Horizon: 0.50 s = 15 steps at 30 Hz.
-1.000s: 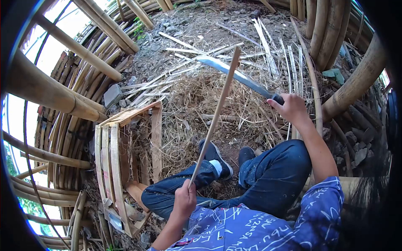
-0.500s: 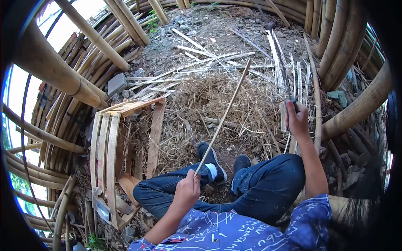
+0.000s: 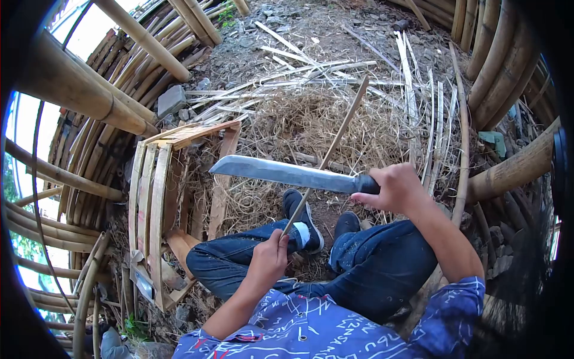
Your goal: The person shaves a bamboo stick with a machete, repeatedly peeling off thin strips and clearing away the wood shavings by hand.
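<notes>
Ringing the view from 7 o'clock round to 4 o'clock, thick bamboo poles (image 3: 72, 84) lean and lie about a dirt floor (image 3: 326, 24). A wide heap of shavings (image 3: 299, 128) fills the centre toward 12 o'clock, with long split strips (image 3: 412, 90) spread beyond it at 1 o'clock. By that litter, a good deal of paring looks done. How much remains on the piece in hand cannot be told.

At 9 o'clock a slatted crate (image 3: 156, 197) lies tipped on its side. Inside it are loose, straw-like shavings and a few flat offcuts.

The machete (image 3: 287, 173) lies level across the middle, its tip toward 9 o'clock. The right hand (image 3: 394, 188) is clenched round its dark handle at 3 o'clock. The blade crosses the thin bamboo slat (image 3: 338, 134), though whether it touches the slat is unclear. The slat rises toward 1 o'clock from the left hand (image 3: 268, 260), which is closed on its lower end at 6 o'clock, above the person's bent knees.
</notes>
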### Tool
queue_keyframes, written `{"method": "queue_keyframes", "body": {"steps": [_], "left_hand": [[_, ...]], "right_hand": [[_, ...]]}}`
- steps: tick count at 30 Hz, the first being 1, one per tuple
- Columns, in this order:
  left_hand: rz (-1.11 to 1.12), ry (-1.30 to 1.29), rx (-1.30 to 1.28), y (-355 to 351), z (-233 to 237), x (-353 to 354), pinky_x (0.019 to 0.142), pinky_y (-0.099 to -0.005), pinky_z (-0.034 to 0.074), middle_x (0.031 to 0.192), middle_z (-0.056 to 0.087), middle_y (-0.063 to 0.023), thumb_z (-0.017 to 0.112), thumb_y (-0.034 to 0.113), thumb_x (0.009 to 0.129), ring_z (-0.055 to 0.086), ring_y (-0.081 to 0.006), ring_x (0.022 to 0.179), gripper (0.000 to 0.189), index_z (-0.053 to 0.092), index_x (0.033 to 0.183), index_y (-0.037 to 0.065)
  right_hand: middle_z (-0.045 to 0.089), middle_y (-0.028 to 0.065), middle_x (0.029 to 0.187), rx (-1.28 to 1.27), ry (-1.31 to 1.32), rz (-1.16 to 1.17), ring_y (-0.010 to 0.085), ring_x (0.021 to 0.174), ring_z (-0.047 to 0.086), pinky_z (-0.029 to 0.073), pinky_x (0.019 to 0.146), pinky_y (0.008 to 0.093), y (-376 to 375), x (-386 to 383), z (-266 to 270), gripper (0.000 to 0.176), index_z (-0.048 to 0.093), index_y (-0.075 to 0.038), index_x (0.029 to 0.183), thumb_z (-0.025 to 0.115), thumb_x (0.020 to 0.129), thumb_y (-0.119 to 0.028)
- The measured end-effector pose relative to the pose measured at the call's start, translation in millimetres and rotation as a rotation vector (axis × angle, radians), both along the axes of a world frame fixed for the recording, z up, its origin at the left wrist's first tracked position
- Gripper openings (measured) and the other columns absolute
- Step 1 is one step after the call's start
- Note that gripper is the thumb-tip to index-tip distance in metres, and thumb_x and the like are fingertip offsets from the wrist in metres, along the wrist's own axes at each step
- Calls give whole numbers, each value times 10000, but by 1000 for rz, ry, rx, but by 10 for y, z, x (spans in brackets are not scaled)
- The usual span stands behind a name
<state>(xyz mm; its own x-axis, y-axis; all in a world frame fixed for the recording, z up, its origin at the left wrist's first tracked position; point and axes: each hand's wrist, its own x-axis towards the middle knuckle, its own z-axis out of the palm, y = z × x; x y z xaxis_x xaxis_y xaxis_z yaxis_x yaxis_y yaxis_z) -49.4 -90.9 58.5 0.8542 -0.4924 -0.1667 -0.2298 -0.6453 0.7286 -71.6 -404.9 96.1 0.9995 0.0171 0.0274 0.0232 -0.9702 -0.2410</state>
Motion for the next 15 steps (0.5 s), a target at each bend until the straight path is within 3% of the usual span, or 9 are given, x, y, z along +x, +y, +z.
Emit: {"method": "queue_keyframes", "body": {"steps": [8, 10, 15], "left_hand": [[-14, 8, 11, 56, -47, -20, 532, -494, 392, 620, 520, -245, 464, 164, 983, 547, -463, 628, 186, 504, 887, 10], [0, 47, 14, 201, -107, -116, 523, -475, 378, 600, 493, -232, 459, 157, 983, 531, -455, 605, 194, 496, 863, 9], [45, 28, -7, 425, -127, -224, 516, -499, 401, 607, 524, -246, 491, 149, 960, 557, -456, 602, 169, 492, 865, 9]], "right_hand": [[602, 120, 555, -35, -78, -155, 293, 577, 656, 515, 564, 419, -350, -73, -163, 624, 635, -71, 698, 565, 799, -683], [612, 145, 573, 129, -19, -513, 319, 600, 658, 514, 575, 425, -552, -70, -238, 627, 659, -43, 721, 564, 819, -655], [616, 187, 599, 141, -1, -615, 367, 628, 654, 509, 604, 442, -740, -193, -326, 631, 670, -15, 718, 569, 831, -627]]}}
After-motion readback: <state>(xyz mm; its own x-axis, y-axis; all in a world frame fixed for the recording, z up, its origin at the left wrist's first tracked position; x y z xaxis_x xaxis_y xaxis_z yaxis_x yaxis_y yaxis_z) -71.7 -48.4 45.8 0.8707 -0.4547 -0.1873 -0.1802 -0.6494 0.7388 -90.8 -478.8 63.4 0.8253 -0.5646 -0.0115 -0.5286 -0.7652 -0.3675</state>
